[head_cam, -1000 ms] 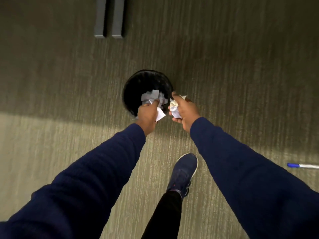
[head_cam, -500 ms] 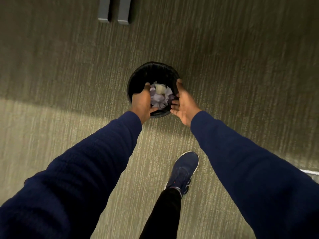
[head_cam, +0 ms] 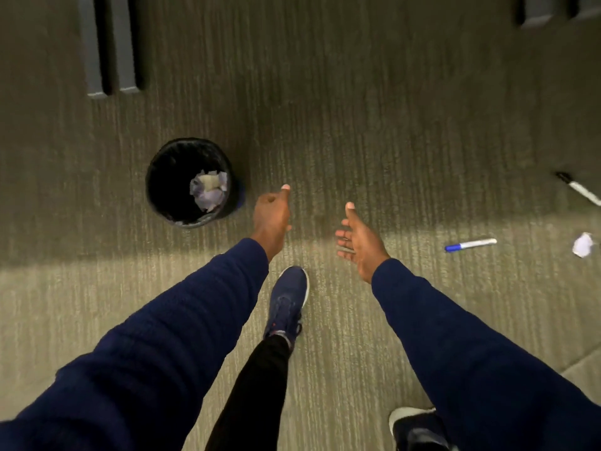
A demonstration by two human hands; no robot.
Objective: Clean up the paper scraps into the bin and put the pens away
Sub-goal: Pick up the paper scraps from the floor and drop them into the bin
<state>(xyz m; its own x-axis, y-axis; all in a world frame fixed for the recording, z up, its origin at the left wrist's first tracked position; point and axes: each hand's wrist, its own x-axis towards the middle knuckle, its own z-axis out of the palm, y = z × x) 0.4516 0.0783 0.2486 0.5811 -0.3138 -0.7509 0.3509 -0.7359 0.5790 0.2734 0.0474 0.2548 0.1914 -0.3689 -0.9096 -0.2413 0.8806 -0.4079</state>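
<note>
Head view: left hand (head_cam: 271,219) loosely curled, right hand (head_cam: 359,237) spread wide, both empty. Off left, the bin (head_cam: 159,177), scraps (head_cam: 209,190) inside. Out right, blue-capped pen (head_cam: 470,245) flat on the floor (head_cam: 357,141), lengthwise left-to-right, cap end toward the right hand, clearly the nearer one. Just beyond, a crumpled scrap (head_cam: 583,245).

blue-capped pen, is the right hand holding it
No, the blue-capped pen lies on the carpet, clear of the open right hand.
</note>
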